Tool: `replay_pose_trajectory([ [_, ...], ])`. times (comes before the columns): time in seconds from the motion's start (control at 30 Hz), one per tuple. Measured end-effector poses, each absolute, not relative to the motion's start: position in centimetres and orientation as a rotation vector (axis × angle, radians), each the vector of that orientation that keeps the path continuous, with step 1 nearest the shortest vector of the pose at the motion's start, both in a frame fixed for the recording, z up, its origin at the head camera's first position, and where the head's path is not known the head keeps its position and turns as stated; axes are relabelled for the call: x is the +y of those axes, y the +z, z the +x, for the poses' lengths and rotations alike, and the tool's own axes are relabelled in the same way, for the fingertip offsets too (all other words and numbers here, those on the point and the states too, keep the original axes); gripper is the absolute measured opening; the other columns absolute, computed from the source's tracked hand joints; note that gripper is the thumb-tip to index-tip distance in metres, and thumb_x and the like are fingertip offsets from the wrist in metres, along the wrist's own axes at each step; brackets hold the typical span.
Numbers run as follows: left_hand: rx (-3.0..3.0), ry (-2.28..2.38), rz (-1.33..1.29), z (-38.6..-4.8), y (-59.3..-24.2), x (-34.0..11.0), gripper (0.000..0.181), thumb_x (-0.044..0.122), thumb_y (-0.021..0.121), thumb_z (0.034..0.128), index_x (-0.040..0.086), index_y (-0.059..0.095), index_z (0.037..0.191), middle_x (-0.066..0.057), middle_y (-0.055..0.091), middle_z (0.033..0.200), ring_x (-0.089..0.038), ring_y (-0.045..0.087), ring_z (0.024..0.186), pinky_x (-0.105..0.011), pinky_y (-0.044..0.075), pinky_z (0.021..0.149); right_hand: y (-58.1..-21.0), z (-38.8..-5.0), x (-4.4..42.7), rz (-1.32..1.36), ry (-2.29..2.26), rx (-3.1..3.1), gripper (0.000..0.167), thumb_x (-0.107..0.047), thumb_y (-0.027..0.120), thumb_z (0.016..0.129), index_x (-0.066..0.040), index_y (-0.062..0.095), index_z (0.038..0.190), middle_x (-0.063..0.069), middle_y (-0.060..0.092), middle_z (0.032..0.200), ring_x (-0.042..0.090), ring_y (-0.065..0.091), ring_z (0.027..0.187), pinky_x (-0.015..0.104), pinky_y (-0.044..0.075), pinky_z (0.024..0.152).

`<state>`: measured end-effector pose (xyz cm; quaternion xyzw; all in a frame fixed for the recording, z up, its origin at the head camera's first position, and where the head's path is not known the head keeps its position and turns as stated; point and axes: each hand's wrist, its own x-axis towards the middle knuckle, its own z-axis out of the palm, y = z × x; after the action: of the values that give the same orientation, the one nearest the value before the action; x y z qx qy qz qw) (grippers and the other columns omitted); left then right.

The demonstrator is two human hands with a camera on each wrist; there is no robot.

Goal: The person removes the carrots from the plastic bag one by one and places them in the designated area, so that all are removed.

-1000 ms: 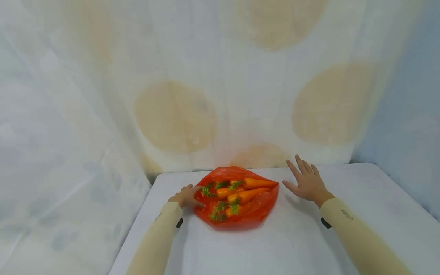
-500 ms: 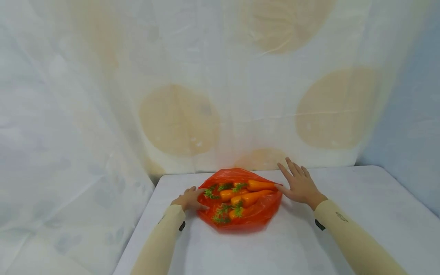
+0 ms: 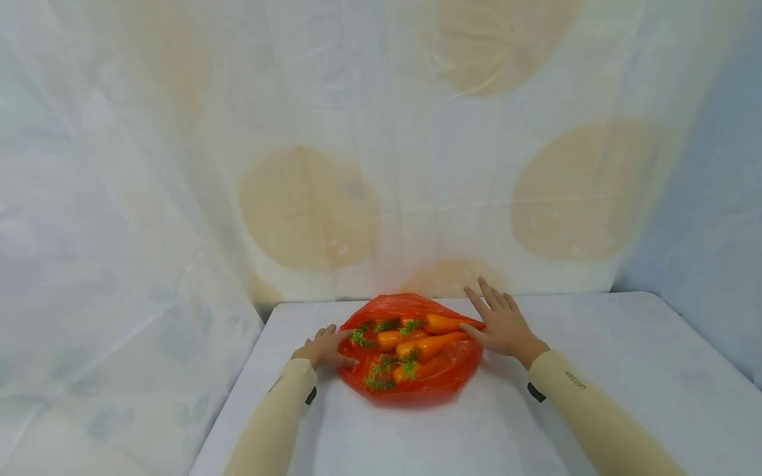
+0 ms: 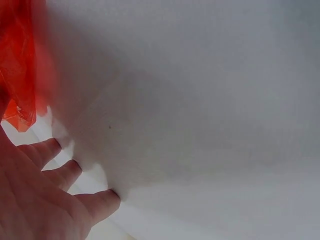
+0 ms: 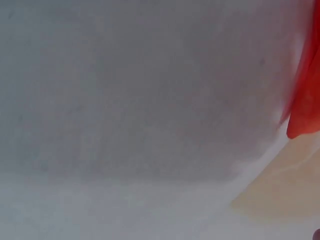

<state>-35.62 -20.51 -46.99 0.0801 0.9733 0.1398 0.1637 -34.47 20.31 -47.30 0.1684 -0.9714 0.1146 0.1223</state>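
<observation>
A red plastic bag [image 3: 411, 303] lies spread on the white table, with several orange carrots [image 3: 430, 346] with green tops on it or inside it; I cannot tell which. At the bag's left edge is my left hand [image 3: 324, 347], thumb over the red plastic. The left wrist view shows that hand's fingers [image 4: 102, 202] spread apart beside the bag [image 4: 17, 60]. My right hand [image 3: 503, 325] reaches the bag's right end, fingers spread, thumb over a carrot's tip. Only a bit of red plastic [image 5: 306, 112] and a fingertip show in the right wrist view.
The white table [image 3: 411, 443] backs onto a pale hanging sheet [image 3: 440, 165] with large tan circles. Another white sheet [image 3: 107, 264] hangs along the left side. A bluish sheet [image 3: 708, 198] closes off the right.
My right hand has moved left, from apart from the bag to its right end, thumb now over a carrot tip. The left hand has stayed at the bag's left edge.
</observation>
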Motion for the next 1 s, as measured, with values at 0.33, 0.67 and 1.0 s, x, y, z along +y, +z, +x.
replay_pose_trajectory([
  [0.33,2.774,0.38,0.228,-36.3,-47.6,-20.7,0.081,0.055,0.074,0.0804,0.028,0.043,0.15,-0.017,0.025,0.162,-0.043,0.02,0.148,-0.07,0.02,0.114,-47.3,-34.3,18.7,0.599,0.363,-2.787,0.084,-0.057,0.058,0.092,-0.017,0.024,0.158,0.018,0.011,0.165,0.043,0.025,0.146,0.068,0.018,0.116],
  [0.67,2.772,0.386,0.213,-36.7,-48.0,-20.8,0.081,0.056,0.074,0.0797,0.029,0.043,0.15,-0.016,0.024,0.162,-0.043,0.019,0.148,-0.07,0.02,0.114,-47.3,-33.9,17.6,0.644,0.373,-2.789,0.084,-0.059,0.056,0.092,-0.018,0.024,0.158,0.017,0.01,0.166,0.043,0.029,0.145,0.065,0.021,0.116],
  [1.0,2.767,0.392,0.207,-36.6,-48.4,-21.1,0.081,0.056,0.073,0.0802,0.03,0.042,0.15,-0.016,0.024,0.163,-0.043,0.017,0.149,-0.069,0.016,0.116,-47.8,-33.5,16.6,0.757,0.347,-2.737,0.083,-0.061,0.054,0.092,-0.022,0.022,0.158,0.014,0.007,0.167,0.042,0.035,0.141,0.063,0.026,0.115],
])
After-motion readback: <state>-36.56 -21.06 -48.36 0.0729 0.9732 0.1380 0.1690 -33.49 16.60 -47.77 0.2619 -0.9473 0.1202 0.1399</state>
